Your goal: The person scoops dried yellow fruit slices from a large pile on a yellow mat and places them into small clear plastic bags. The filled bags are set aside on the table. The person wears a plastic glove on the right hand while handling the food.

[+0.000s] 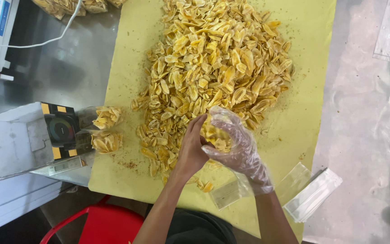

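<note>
Head view looked down on a yellow sheet bearing a big heap of banana chips. At the heap's near edge, the gloved right hand cupped a scoop of chips, fingers curled half shut around them, while the bare left hand pressed against it, partly closed. Left of the heap a filled clear bag lay on a scale. Near the heap's front right lay empty pouches. Scooping seemed the step; gathering likely needed a steady cupped grip.
</note>
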